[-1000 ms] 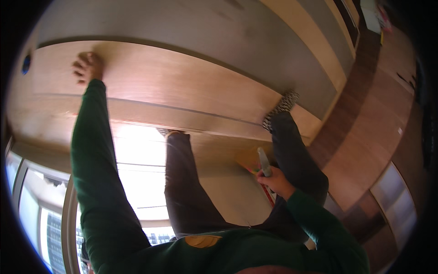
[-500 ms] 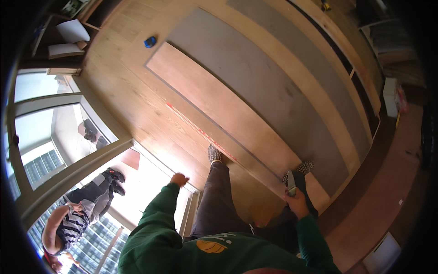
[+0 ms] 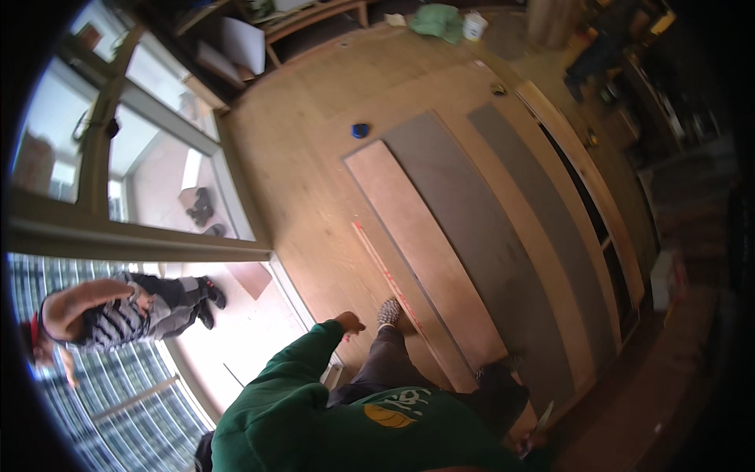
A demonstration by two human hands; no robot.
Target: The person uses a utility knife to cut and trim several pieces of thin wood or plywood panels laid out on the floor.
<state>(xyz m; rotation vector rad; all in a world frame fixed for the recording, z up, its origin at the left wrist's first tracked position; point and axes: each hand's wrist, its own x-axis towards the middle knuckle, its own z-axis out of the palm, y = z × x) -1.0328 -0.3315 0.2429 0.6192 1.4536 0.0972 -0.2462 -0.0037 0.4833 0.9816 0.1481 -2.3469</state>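
Observation:
My right hand (image 3: pixel 521 431), low on the right, is closed around a knife-like tool (image 3: pixel 544 417). Its pale, pointed blade sticks up past the fingers, while the handle is mostly hidden. My left hand (image 3: pixel 351 322) hangs over the floor by the glass door, its fingers curled; a small red spot shows beside it, and what it holds, if anything, is unclear. In front of my feet lies a long pale wooden board (image 3: pixel 429 256) on top of a wider grey panel (image 3: pixel 487 236). A thin strip with red marks (image 3: pixel 391 282) runs along the board's left side.
Beyond the grey panel lie more long panels (image 3: pixel 543 185). A blue tape measure (image 3: pixel 360 130) rests on the floor. Another person (image 3: pixel 118 315) stands outside the open glass door (image 3: pixel 157 236). Shelving (image 3: pixel 314 27), a green bag (image 3: pixel 437 23) and a white bucket (image 3: pixel 474 26) line the far side.
The view has turned and tilted up, showing more of the far room. My right hand has moved down and right with the tool, farther from the board's near end.

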